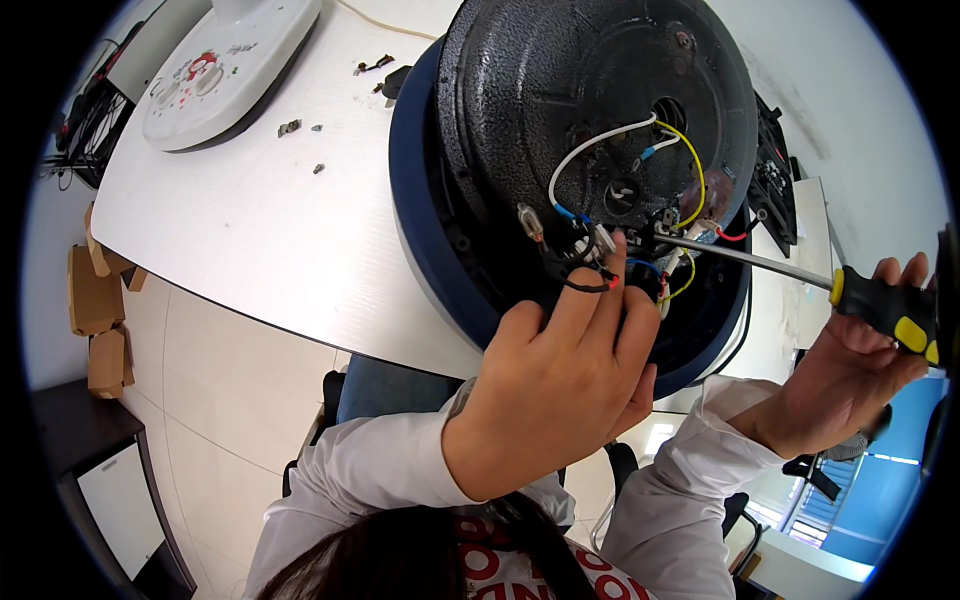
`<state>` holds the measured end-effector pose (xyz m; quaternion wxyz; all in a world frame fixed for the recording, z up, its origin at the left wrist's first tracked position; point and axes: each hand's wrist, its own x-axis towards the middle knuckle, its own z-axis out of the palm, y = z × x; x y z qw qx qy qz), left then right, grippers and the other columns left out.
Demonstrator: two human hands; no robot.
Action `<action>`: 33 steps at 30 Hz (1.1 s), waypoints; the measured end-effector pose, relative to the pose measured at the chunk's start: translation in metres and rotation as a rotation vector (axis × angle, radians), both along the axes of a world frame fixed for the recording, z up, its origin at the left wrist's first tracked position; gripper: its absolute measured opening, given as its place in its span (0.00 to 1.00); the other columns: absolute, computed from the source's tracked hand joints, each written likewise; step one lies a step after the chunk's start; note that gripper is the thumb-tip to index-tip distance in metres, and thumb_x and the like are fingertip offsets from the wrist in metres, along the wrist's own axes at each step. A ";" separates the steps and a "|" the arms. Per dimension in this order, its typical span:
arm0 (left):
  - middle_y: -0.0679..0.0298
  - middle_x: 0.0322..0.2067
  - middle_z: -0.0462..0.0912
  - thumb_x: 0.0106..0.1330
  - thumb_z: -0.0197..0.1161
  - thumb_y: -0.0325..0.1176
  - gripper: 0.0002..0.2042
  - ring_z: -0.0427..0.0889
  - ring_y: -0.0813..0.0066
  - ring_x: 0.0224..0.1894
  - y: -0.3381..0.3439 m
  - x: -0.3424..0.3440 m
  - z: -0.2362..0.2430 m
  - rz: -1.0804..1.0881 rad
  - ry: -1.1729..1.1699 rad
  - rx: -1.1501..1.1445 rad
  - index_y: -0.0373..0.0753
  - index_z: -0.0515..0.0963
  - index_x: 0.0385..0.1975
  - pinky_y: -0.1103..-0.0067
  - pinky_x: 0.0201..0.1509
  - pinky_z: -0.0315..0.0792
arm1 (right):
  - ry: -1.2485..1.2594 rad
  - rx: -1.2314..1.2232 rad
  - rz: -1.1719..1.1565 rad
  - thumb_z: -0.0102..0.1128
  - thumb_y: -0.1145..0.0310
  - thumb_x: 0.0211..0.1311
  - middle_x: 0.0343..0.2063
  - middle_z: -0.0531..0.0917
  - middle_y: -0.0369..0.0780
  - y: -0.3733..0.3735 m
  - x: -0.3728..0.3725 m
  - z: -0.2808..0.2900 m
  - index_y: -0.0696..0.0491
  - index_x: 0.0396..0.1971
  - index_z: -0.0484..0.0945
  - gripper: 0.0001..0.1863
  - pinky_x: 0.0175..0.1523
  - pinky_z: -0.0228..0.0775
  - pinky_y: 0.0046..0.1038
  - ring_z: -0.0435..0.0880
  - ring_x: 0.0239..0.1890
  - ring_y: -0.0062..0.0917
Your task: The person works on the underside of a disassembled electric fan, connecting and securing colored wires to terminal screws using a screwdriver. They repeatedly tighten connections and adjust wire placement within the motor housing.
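Observation:
A round appliance lies opened on the table: a dark blue shell [425, 200] with a speckled black metal disc [520, 110] tilted up over it. White, yellow, blue and red wires run between the disc and the parts below, with a white connector [603, 240] among them. My left hand [560, 385] reaches into the shell, fingers bent down against the wires and connector; what its fingertips grip is hidden. In my right hand [835, 375] is the black and yellow handle of a screwdriver [765, 262]. The screwdriver's long shaft slants left, its tip among the parts beside my left fingertips.
A white appliance base [225, 75] stands at the table's far left. Small dark scraps [289, 128] lie on the white tabletop [260, 220]. A black tray-like object [775, 180] is behind the shell on the right. Cardboard boxes [97, 290] stand on the floor at left.

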<state>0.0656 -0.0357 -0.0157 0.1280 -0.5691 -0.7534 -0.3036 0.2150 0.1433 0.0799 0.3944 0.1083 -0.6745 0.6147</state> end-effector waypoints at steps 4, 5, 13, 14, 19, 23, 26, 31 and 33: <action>0.55 0.54 0.81 0.52 0.59 0.45 0.19 0.76 0.67 0.38 0.000 0.000 -0.001 0.000 0.003 0.005 0.37 0.76 0.37 0.80 0.29 0.64 | 0.002 0.027 -0.017 0.41 0.48 0.74 0.67 0.63 0.47 0.002 0.000 -0.002 0.47 0.66 0.61 0.28 0.68 0.65 0.40 0.69 0.66 0.37; 0.55 0.54 0.81 0.52 0.59 0.45 0.19 0.76 0.67 0.38 0.000 0.000 0.000 0.001 0.005 0.003 0.37 0.76 0.37 0.80 0.29 0.64 | -0.003 0.030 -0.011 0.41 0.48 0.74 0.67 0.63 0.47 0.002 0.000 -0.002 0.47 0.67 0.61 0.28 0.68 0.64 0.40 0.69 0.66 0.37; 0.55 0.54 0.81 0.51 0.60 0.45 0.19 0.76 0.66 0.39 0.000 0.000 0.000 0.000 -0.002 -0.008 0.37 0.76 0.38 0.80 0.29 0.64 | 0.000 0.017 -0.045 0.48 0.51 0.72 0.62 0.67 0.55 0.001 -0.009 0.011 0.51 0.66 0.59 0.30 0.57 0.74 0.38 0.77 0.57 0.43; 0.55 0.54 0.81 0.51 0.60 0.45 0.19 0.76 0.66 0.39 0.000 0.000 0.001 -0.002 0.000 -0.005 0.37 0.76 0.38 0.80 0.29 0.63 | 0.033 0.000 0.001 0.53 0.52 0.69 0.59 0.70 0.57 0.005 -0.022 0.014 0.53 0.66 0.57 0.33 0.49 0.80 0.33 0.80 0.52 0.47; 0.55 0.54 0.81 0.51 0.60 0.45 0.19 0.76 0.66 0.39 -0.001 0.000 0.001 -0.002 -0.005 0.011 0.37 0.76 0.37 0.80 0.29 0.63 | -0.092 0.252 -0.261 0.64 0.57 0.63 0.51 0.77 0.59 -0.003 -0.038 0.030 0.50 0.68 0.53 0.39 0.45 0.85 0.37 0.84 0.45 0.50; 0.54 0.54 0.80 0.51 0.61 0.44 0.19 0.76 0.66 0.40 0.000 0.001 0.001 -0.011 -0.017 0.022 0.36 0.76 0.37 0.79 0.29 0.64 | -0.103 0.326 -0.400 0.68 0.59 0.59 0.49 0.78 0.59 -0.035 -0.064 0.039 0.46 0.70 0.50 0.44 0.49 0.81 0.45 0.84 0.46 0.48; 0.54 0.54 0.80 0.51 0.61 0.44 0.19 0.76 0.65 0.40 0.001 0.000 0.002 -0.018 -0.017 0.032 0.36 0.76 0.37 0.79 0.29 0.64 | -0.158 0.492 -0.479 0.65 0.60 0.62 0.53 0.74 0.59 -0.035 -0.065 0.048 0.50 0.68 0.51 0.41 0.51 0.80 0.41 0.83 0.49 0.46; 0.54 0.54 0.80 0.51 0.62 0.44 0.20 0.76 0.64 0.41 0.000 0.001 0.002 -0.027 -0.022 0.026 0.35 0.76 0.38 0.78 0.29 0.64 | -0.212 0.596 -0.422 0.54 0.53 0.69 0.57 0.70 0.55 -0.022 -0.063 0.041 0.53 0.63 0.60 0.30 0.49 0.75 0.34 0.81 0.39 0.33; 0.53 0.54 0.80 0.52 0.61 0.44 0.20 0.76 0.64 0.41 0.001 0.001 0.002 -0.036 -0.017 0.027 0.35 0.76 0.38 0.78 0.30 0.65 | -0.121 0.406 -0.238 0.51 0.51 0.71 0.55 0.70 0.54 -0.023 -0.069 0.035 0.51 0.63 0.61 0.28 0.45 0.72 0.33 0.77 0.32 0.27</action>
